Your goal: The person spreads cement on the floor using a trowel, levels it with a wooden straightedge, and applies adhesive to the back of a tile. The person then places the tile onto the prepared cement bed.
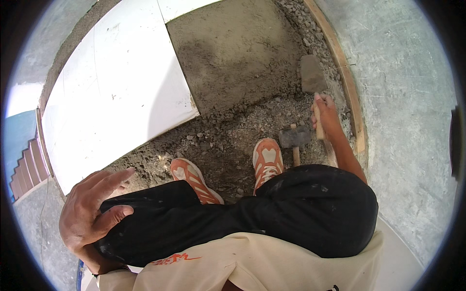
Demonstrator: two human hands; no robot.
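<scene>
Right hand (326, 114) fingers clamped on wooden trowel handle (318, 125), far right on gravel bed (233, 131) beside rubber mallet (294, 138); left hand (92, 208) spread flat, gripping nothing, resting on near-left knee (145, 213).

Bright sun falls on large white floor tiles (116, 97) laid at the left, beside a smoothed bed of grey mortar (233, 53). Loose gravel (228, 136) spreads below it, and a wooden strip (347, 82) edges the bare concrete floor (407, 121) at right.
</scene>
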